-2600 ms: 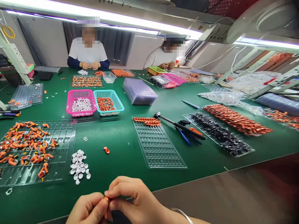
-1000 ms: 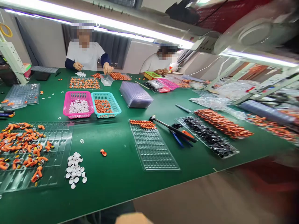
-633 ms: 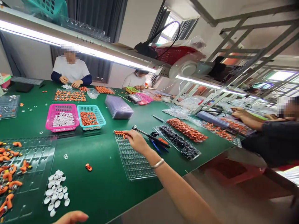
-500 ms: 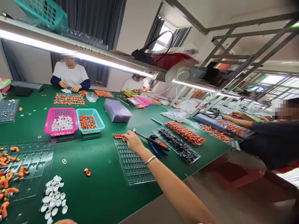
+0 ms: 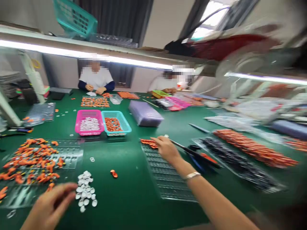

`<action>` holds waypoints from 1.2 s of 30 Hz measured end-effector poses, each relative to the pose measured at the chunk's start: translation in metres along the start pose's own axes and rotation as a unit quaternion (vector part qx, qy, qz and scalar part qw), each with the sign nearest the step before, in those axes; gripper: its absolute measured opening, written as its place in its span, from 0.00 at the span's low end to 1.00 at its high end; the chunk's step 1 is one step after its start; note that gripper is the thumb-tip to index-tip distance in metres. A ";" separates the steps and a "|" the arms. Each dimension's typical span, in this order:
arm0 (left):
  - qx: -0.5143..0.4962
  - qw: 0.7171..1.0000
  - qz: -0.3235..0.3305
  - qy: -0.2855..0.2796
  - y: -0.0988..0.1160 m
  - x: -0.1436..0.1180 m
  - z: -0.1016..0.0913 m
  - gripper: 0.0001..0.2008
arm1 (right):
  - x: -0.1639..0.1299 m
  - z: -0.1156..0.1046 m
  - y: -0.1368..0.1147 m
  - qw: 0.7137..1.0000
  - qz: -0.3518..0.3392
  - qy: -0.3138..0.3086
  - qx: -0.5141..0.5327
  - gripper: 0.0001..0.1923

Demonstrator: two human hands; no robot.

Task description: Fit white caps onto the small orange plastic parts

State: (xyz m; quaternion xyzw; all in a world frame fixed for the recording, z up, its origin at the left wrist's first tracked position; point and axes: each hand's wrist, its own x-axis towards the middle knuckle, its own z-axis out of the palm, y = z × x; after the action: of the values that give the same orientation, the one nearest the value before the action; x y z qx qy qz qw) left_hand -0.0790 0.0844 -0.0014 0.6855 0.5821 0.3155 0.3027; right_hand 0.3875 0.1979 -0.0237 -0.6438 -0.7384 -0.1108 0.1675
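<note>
My right hand (image 5: 168, 149) reaches over the far left corner of a clear compartment tray (image 5: 165, 182), fingertips pinched at a short row of small orange plastic parts (image 5: 148, 142). Most of the tray's slots hold nothing. My left hand (image 5: 51, 204), slightly blurred, is half curled with thumb and fingers apart, and nothing shows between them. Just right of its fingertips lies a pile of white round caps (image 5: 85, 190). A single orange part (image 5: 114, 173) lies on the green table between the hands. Left of the caps, another clear tray (image 5: 72, 156) carries many orange parts with dark ends (image 5: 35, 156).
Pink basket (image 5: 76, 127) with white pieces and turquoise basket (image 5: 128, 127) with orange pieces stand ahead. Beyond them is a purplish stack of trays (image 5: 146, 113). A black-handled tool (image 5: 184, 148), black parts (image 5: 230, 159) and orange rows (image 5: 254, 148) lie right. Two people sit opposite.
The view has swung left, so the table contents sit further right. My left hand has come up from the bottom edge beside the white caps. My right hand stays at the tray's orange row.
</note>
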 end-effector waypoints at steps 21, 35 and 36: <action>0.013 0.992 -0.046 -0.114 0.025 0.073 -0.044 0.12 | -0.110 -0.042 -0.183 0.859 -0.136 0.054 0.491 0.18; -0.534 0.811 -0.158 -0.181 0.044 -0.024 0.065 0.19 | -0.117 -0.045 -0.238 0.659 0.055 -0.037 0.749 0.05; -0.532 0.815 -0.157 -0.170 0.045 -0.026 0.067 0.18 | -0.119 -0.045 -0.238 0.641 0.076 -0.033 0.763 0.06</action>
State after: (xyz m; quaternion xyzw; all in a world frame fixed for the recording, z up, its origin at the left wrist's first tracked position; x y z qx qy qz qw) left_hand -0.0023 0.0488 -0.0104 0.3598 0.3624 0.4030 0.7595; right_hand 0.1705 0.0373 -0.0160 -0.3445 -0.5141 0.5266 0.5829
